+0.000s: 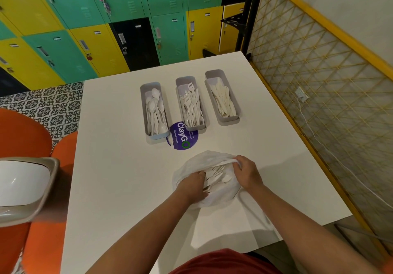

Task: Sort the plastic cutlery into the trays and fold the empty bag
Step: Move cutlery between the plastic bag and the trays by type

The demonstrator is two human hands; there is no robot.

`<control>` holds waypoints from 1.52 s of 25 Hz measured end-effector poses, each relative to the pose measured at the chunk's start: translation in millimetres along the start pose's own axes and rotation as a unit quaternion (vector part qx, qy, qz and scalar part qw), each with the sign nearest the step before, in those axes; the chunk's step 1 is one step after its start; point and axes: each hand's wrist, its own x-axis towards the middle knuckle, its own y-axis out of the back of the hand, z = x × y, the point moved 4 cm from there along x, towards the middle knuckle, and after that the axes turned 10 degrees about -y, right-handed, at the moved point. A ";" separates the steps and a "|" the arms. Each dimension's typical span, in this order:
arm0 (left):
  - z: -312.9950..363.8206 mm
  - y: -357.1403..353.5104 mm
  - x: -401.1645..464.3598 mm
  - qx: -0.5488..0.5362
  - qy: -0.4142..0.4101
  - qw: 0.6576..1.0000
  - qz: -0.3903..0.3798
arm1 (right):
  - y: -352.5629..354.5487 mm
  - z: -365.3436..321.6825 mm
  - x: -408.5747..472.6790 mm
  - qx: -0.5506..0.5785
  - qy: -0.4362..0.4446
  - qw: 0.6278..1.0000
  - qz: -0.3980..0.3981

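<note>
A white plastic bag (212,199) lies on the white table (119,178) with white cutlery (215,175) showing in its mouth. My right hand (246,172) grips the bag's upper rim and holds it open. My left hand (194,185) reaches into the bag among the cutlery, fingertips hidden. Three grey trays stand behind: the left tray (143,112) with spoons, the middle tray (178,106) with forks, the right tray (212,74) with knives.
A round purple sticker (180,141) lies between the left and middle trays. Orange seats (23,131) and a beige bin lid (27,188) stand left of the table. A yellow lattice screen (319,82) runs along the right edge, lockers behind.
</note>
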 end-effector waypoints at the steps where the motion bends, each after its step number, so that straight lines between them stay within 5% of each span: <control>1: -0.5 -0.7 0.4 0.002 0.001 1.000 0.001 | 0.7 -1.4 -0.4 0.006 0.000 1.000 -0.004; 11: 3.9 2.6 1.3 0.027 -0.036 0.999 0.018 | -7.3 -10.1 -1.4 -0.071 0.086 0.990 -0.091; 20: 3.2 6.5 -2.2 -0.034 -0.064 0.997 0.011 | -0.6 3.7 9.6 -0.073 0.066 0.995 -0.003; 29: 9.8 30.0 -9.0 -0.182 -0.053 0.975 0.113 | -12.1 10.9 6.4 -0.135 0.100 0.986 0.006; 33: 10.2 39.5 -0.8 -0.312 -0.015 0.934 0.173 | -7.6 1.8 6.8 -0.166 0.055 0.984 -0.041; 38: 5.9 57.5 5.3 -0.531 0.066 0.817 0.213 | -1.6 -39.6 -1.0 -0.162 0.034 0.986 0.003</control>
